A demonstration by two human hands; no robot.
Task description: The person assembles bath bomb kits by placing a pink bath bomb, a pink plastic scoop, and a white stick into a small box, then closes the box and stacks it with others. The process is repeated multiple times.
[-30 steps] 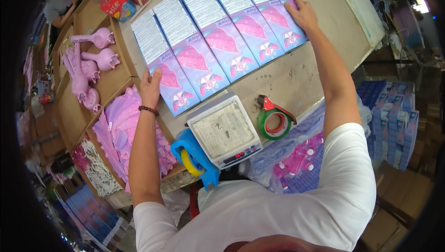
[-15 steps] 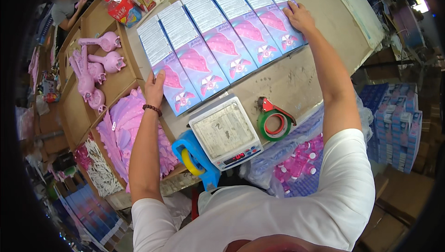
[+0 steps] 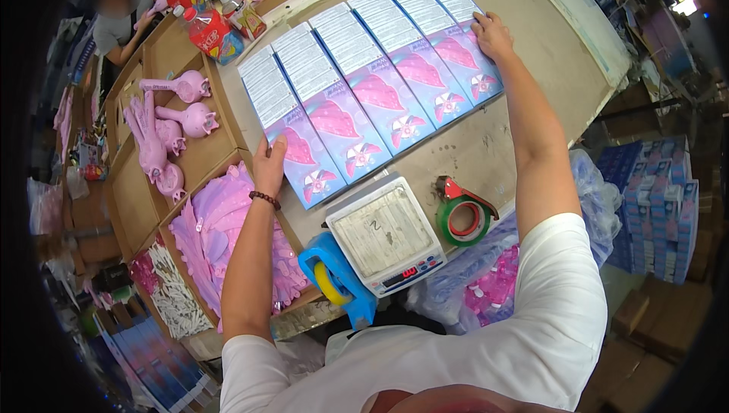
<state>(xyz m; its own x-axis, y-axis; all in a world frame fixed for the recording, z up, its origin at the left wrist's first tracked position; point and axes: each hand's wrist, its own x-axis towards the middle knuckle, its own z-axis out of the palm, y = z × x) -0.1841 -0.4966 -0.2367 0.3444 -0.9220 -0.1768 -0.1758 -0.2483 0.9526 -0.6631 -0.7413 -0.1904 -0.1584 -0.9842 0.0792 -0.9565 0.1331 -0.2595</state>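
Several slim boxes (image 3: 355,107) in blue, pink and purple lie side by side in a slanting row on the table, with pink pinwheel pictures facing up. My left hand (image 3: 269,166) holds the row's left end, its thumb on the top face and its other fingers down along the side. At the opposite end, my right hand (image 3: 493,36) curls over the outer edge of the last box. The row lies between both hands. Close below the boxes is a white digital scale (image 3: 386,231) with a bare, scuffed plate and a lit red display.
Right of the scale lies a red tape dispenser with green tape (image 3: 463,220); a blue dispenser (image 3: 339,280) stands left of it. Open cartons hold pink wands (image 3: 194,119) and pink plastic parts (image 3: 228,238). Drink bottles (image 3: 211,33) stand at the back left, near another person (image 3: 114,29).
The whole view has shifted, so the table's things appear lower and to the right. Both hands keep their places at the ends of the box row.
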